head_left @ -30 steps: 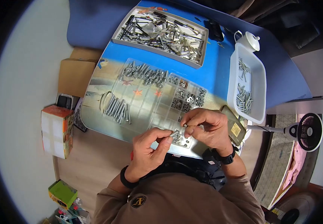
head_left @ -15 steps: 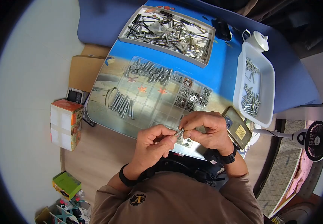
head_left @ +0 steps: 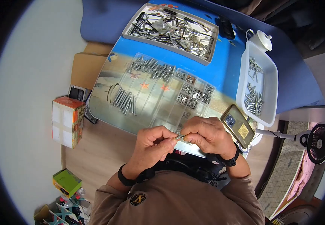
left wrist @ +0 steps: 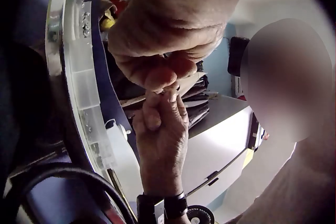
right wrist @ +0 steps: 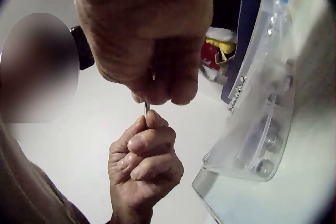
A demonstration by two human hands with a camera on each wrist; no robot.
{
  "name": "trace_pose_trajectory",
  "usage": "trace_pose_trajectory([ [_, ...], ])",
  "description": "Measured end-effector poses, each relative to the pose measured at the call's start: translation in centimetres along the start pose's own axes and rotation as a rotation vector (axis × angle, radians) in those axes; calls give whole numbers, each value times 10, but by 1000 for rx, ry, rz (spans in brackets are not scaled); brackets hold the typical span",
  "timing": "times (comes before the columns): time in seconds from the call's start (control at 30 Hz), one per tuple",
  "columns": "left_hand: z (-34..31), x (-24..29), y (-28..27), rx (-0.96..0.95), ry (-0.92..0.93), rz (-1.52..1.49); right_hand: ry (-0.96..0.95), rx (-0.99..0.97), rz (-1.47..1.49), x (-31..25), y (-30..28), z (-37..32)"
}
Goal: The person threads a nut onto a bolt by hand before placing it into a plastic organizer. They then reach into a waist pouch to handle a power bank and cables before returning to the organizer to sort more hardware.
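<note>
In the head view, my left hand pinches a small metal bolt between thumb and forefinger. My right hand meets it from the other side, thumb and forefinger pinched round the bolt's far end. The fingertips of both hands are almost together, and the right fingers hide whatever sits on that end. In the right wrist view, a short length of bare shank shows between the two hands. Below the hands lies a clear compartment box holding bolts, nuts and washers in several cells.
A shallow box of mixed screws stands at the table's back. To the right are a white tray with screws, a lidded white pot and a phone. Long bolts lie at the left.
My hands have come together: the right fingers have closed on the end of the bolt, where before they held a small dark round piece apart from it. The head view has shifted slightly.
</note>
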State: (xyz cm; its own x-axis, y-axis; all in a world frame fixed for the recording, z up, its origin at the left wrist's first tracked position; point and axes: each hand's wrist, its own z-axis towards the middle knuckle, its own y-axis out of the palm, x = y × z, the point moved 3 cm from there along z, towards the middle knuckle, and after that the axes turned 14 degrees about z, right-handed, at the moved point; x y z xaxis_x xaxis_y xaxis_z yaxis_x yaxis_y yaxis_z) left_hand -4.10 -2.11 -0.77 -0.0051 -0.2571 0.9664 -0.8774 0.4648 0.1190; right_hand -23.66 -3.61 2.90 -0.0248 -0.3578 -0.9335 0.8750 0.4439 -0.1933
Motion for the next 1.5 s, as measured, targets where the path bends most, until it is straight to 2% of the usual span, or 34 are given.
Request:
trace_pose_trajectory([
  [0.03,-2,0,0,2,2,-4,-35,-29,-82,-3,2,0],
  [0.13,-9,1,-3,3,65,-3,-133,-3,-51,-7,11,-3],
  [0.17,-10,1,-4,-65,52,-63,-156,-7,-61,-13,12,-2],
  [0.2,-11,1,-4,-133,41,-123,-155,-16,-63,-15,13,-1],
  [0.33,-18,1,-9,-200,31,-126,-40,-79,47,-15,16,-6],
  [0.4,-22,0,-8,-242,-21,-172,14,-132,78,-16,21,-7],
  [0.53,-27,-3,-12,-318,-103,-322,-93,-110,-35,-29,34,-9],
  [0.6,-30,-10,-10,-466,-242,-539,-121,-104,-86,-34,39,-12],
  [0.67,-30,-15,-11,-517,-270,-592,-179,-159,-256,-38,43,-14],
  [0.8,-34,-26,-10,-617,-317,-695,-179,-235,-282,-38,46,-17],
  [0.93,-38,-27,-13,-542,-261,-615,-116,-191,-197,-31,51,-21],
  [1.0,-40,-20,-18,-423,-149,-401,-116,-182,-198,-29,54,-23],
  [1.1,-43,-17,-20,-348,-64,-293,-78,-188,-215,-26,57,-25],
  [1.17,-45,-14,-26,-340,-42,-194,-12,-263,-324,-25,59,-27],
  [1.23,-45,-13,-28,-331,-13,-100,-30,-249,-266,-26,61,-23],
  [1.3,-46,-8,-31,-247,161,17,-55,-238,-202,-28,63,-17],
  [1.43,-47,1,-30,-175,272,98,37,-192,-166,-40,63,-9],
  [1.5,-49,2,-29,-77,380,157,69,-195,-139,-42,62,-9],
])
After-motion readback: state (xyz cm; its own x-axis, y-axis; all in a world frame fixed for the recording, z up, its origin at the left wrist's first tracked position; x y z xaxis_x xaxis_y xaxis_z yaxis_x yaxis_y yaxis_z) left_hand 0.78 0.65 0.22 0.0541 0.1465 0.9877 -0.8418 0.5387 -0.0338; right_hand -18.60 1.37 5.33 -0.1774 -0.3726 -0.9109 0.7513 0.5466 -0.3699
